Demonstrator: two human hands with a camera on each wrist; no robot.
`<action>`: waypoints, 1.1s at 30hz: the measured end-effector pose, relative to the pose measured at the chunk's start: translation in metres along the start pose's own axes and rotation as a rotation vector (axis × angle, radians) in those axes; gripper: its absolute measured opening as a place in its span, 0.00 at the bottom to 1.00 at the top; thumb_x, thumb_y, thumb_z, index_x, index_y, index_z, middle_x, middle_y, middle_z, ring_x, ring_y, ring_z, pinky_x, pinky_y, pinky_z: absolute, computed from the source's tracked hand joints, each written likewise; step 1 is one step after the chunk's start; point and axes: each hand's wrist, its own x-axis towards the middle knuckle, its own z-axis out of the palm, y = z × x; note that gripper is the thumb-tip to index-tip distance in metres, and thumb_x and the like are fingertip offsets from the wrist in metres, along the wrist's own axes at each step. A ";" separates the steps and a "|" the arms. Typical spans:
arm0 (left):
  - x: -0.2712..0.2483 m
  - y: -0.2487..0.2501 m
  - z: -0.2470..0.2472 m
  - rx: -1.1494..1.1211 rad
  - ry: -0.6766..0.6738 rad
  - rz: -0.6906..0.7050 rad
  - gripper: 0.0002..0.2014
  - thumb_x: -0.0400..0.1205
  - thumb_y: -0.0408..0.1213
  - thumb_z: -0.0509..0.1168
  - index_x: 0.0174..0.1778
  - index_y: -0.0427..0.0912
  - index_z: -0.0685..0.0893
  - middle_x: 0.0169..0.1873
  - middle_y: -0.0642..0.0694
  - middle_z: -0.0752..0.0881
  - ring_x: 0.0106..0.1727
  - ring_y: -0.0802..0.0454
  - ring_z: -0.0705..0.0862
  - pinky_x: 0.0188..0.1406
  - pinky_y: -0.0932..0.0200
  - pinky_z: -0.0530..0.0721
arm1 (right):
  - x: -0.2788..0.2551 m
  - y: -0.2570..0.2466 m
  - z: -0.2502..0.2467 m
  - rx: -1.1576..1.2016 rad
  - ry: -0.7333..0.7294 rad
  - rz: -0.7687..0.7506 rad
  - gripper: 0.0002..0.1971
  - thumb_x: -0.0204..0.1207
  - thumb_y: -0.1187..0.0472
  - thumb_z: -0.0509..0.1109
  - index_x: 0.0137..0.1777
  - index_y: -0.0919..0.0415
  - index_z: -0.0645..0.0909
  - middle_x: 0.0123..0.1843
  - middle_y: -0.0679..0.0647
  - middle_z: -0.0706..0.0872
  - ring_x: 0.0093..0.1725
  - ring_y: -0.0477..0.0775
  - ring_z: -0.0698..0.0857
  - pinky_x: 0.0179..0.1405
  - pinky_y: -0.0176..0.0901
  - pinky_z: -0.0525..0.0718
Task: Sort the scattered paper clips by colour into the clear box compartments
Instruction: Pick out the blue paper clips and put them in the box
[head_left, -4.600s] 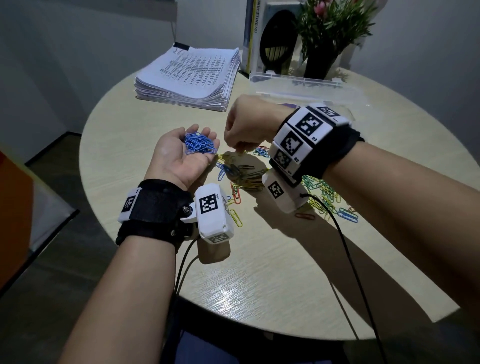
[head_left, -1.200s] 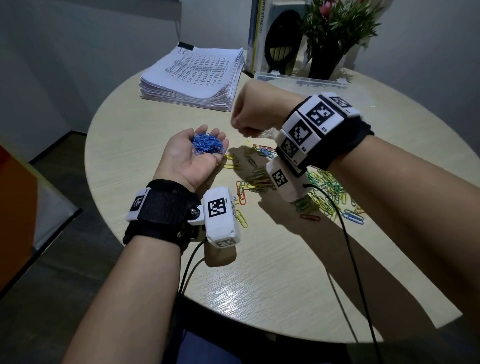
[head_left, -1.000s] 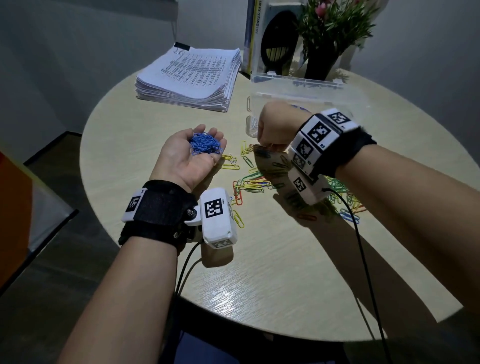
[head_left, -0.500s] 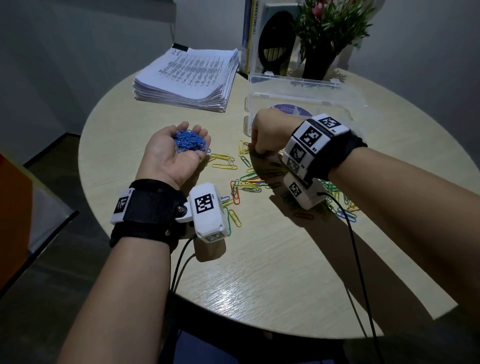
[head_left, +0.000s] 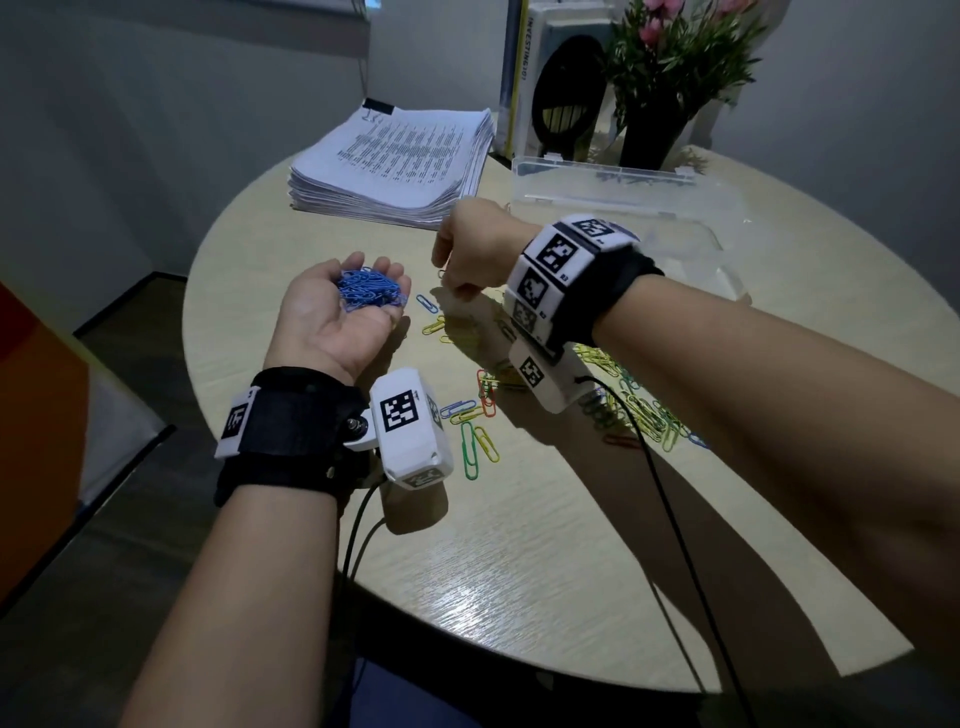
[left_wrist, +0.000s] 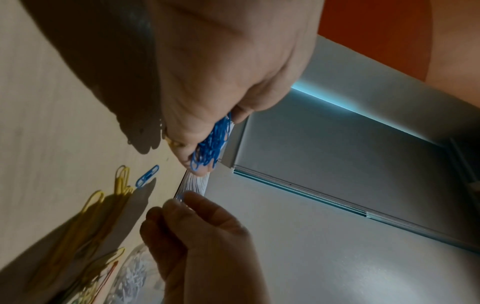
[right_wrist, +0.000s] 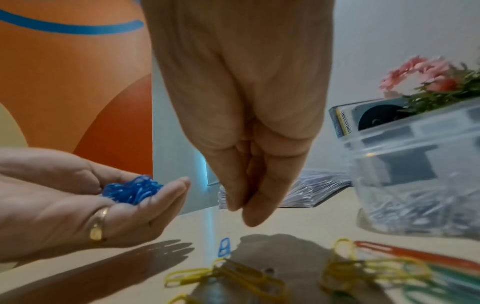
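My left hand (head_left: 332, 317) lies palm up above the table, cupping a heap of blue paper clips (head_left: 370, 293) (right_wrist: 133, 190) in its curled fingers. Just to its right hangs my right hand (head_left: 451, 288), its fingertips (right_wrist: 241, 207) pressed together and pointing down. Only a bluish glint at those tips in the left wrist view suggests a small blue clip. One loose blue clip (head_left: 427, 304) (right_wrist: 224, 247) lies on the table beneath them. Yellow, green, red and blue clips (head_left: 644, 410) are scattered under my right forearm. The clear box (head_left: 623, 179) stands open behind, holding silver clips (right_wrist: 415, 211).
A thick stack of printed paper (head_left: 395, 161) sits at the back left of the round wooden table (head_left: 519, 571). A black vase with pink flowers (head_left: 660, 119) and a book (head_left: 561, 78) stand behind the box. Cables trail off the near edge.
My right hand has lifted off the clip pile and moved left toward the left palm. The left hand still cups the blue clips.
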 end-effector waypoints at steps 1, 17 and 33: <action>0.001 0.001 0.000 -0.004 -0.002 0.002 0.15 0.88 0.36 0.48 0.45 0.34 0.77 0.45 0.33 0.79 0.47 0.41 0.80 0.59 0.49 0.77 | 0.006 -0.004 0.002 -0.003 0.017 0.010 0.13 0.73 0.71 0.70 0.57 0.70 0.86 0.45 0.64 0.87 0.35 0.51 0.79 0.31 0.37 0.80; 0.003 0.012 -0.004 0.021 -0.004 -0.002 0.15 0.88 0.36 0.48 0.45 0.34 0.77 0.45 0.33 0.79 0.47 0.41 0.80 0.60 0.47 0.76 | 0.019 -0.019 0.020 -0.113 -0.120 -0.007 0.07 0.71 0.61 0.74 0.47 0.58 0.80 0.42 0.56 0.78 0.42 0.56 0.76 0.35 0.42 0.78; -0.020 -0.030 0.007 0.136 -0.081 -0.118 0.14 0.85 0.30 0.47 0.37 0.34 0.74 0.36 0.35 0.79 0.35 0.44 0.77 0.38 0.52 0.78 | -0.041 -0.035 -0.024 0.279 -0.061 -0.115 0.09 0.68 0.70 0.77 0.49 0.71 0.89 0.34 0.57 0.88 0.33 0.49 0.84 0.50 0.53 0.90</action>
